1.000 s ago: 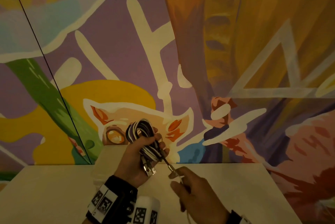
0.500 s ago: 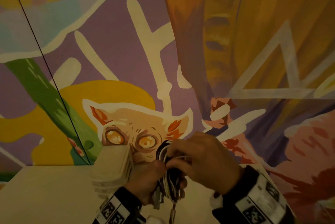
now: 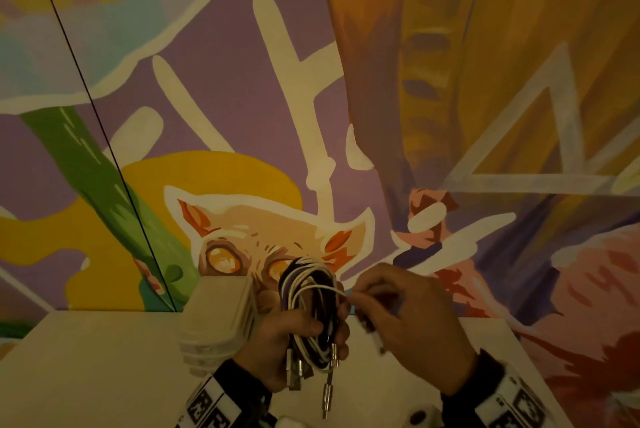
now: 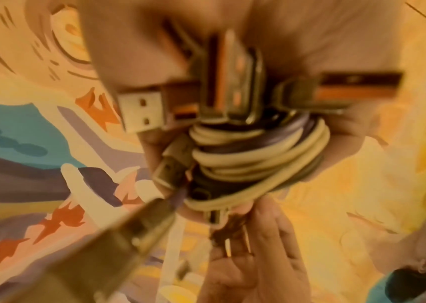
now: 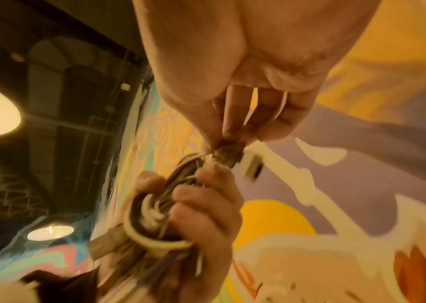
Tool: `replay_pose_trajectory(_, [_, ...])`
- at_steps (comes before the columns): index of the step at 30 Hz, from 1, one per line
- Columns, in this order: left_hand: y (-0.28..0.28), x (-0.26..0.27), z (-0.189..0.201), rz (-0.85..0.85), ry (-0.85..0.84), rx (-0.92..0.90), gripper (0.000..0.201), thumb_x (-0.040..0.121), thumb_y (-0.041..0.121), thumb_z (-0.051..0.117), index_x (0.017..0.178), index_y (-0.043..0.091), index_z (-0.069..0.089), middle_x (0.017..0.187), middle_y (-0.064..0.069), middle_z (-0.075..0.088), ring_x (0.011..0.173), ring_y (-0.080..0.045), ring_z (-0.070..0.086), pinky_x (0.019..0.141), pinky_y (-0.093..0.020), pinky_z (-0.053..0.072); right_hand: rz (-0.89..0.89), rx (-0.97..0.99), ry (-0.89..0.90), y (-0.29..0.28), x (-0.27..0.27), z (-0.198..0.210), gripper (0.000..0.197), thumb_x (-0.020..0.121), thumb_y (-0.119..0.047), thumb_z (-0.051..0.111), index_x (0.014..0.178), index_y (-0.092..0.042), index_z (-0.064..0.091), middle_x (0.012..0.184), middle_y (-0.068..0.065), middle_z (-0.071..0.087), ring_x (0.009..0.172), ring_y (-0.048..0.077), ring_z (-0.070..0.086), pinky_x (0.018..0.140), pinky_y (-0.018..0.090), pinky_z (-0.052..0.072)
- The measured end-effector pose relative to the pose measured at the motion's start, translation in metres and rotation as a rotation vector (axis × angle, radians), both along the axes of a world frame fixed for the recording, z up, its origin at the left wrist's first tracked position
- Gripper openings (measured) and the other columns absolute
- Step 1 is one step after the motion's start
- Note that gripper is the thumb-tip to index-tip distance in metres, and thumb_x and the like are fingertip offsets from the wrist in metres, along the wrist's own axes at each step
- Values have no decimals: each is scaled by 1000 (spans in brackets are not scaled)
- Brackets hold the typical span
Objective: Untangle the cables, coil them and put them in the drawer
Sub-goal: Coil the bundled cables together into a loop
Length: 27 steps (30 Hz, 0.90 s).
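hands: left (image 3: 277,341) grips smooth coiled cables (image 3: 311,303) with metal plugs; right (image 3: 408,327) pinches a strand.

White, purple and black cables (image 3: 309,303) with silver plugs; wristbands (image 3: 509,403) bear black-and-white square markers; multicoloured mural (image 3: 242,81).

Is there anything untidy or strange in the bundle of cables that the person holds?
Slightly untidy. The left hand grips the coiled bundle of white, purple and black cables, but several metal plug ends dangle loose below it at different lengths. The right hand pinches one thin white strand beside the loops. No damage shows.
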State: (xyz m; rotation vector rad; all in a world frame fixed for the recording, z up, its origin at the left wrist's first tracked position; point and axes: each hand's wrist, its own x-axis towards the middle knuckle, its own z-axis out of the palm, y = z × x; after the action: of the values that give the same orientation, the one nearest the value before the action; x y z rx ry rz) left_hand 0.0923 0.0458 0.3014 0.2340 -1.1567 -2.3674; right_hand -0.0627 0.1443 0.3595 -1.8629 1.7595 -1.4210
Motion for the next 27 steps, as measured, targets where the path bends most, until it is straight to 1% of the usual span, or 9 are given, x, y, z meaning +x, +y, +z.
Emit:
replay_pose_trajectory(2, [2, 0, 0, 25, -83, -1, 71, 35, 14, 88, 96, -11, 64, 77, -24, 65, 64, -34, 64, 59, -37, 54, -4, 69, -52, 1, 7, -10, 12, 84, -19, 69, 75, -26, 65, 69, -11, 69, 66, 4, 68, 61, 17, 55])
replay_pose_trajectory(4, [5, -3, 0, 54, -99, 26, 74, 31, 9, 89, 97, -14, 64, 74, -27, 67, 60, -36, 67, 53, -35, 55, -22, 84, -62, -1, 12, -16, 14, 84, -17, 69, 77, -27, 64, 67, -13, 69, 69, -1, 67, 61, 10, 51])
replay_pose_trajectory(6, [6, -6, 3, 49, -87, 15, 65, 42, 9, 86, 101, -10, 67, 80, -26, 69, 67, -35, 69, 59, -37, 56, -53, 65, -70, -4, 13, -20, 17, 84, -16, 69, 79, -30, 62, 70, -14, 69, 70, -3, 66, 60, 8, 50])
replay_pose_trajectory(9, [-2, -7, -5, 109, -148, 58, 79, 47, 17, 91, 116, -7, 61, 98, -27, 65, 83, -39, 65, 72, -45, 54, -111, 28, -12, -12, 13, -27, 14, 84, -17, 70, 80, -27, 62, 71, -18, 66, 71, 0, 66, 60, 13, 54])
replay_pose_trajectory(12, [-6, -6, -8, 128, -162, 90, 58, 56, 22, 88, 107, 1, 69, 99, -23, 66, 87, -38, 64, 85, -50, 50, -168, -9, 189, -22, 17, -42, 13, 82, -18, 71, 83, -26, 61, 71, -18, 62, 69, 6, 62, 60, 19, 54])
replay_pose_trajectory(15, [-11, -3, -14, 167, -193, 149, 36, 67, 21, 77, 97, 0, 73, 89, -20, 69, 79, -36, 68, 72, -44, 56, -192, -41, 379, -37, 20, -59, 14, 76, -21, 71, 84, -27, 60, 74, -12, 64, 76, 8, 52, 64, 17, 45])
replay_pose_trajectory(20, [-22, 14, -52, 329, -244, 318, 17, 83, 14, 65, 87, -2, 64, 70, -16, 60, 61, -30, 60, 61, -40, 52, -30, 46, 215, -65, 35, -101, 8, 82, -23, 66, 84, -25, 59, 84, -14, 54, 83, 3, 42, 74, 7, 31])
replay_pose_trajectory(23, [-32, 38, -92, 522, -390, 449, 17, 82, 16, 66, 87, 0, 66, 73, -15, 64, 70, -31, 64, 70, -43, 51, 88, 130, 145, -79, 52, -125, 4, 86, -27, 62, 87, -25, 59, 87, -15, 54, 83, 2, 47, 69, 8, 34])
replay_pose_trajectory(27, [-43, 89, -146, 758, -504, 565, 22, 90, 19, 58, 80, 1, 63, 61, -13, 63, 67, -29, 60, 66, -39, 47, 226, 345, 254, -106, 75, -155, 11, 88, -31, 55, 96, -24, 58, 99, -7, 63, 94, 10, 55, 81, 25, 46])
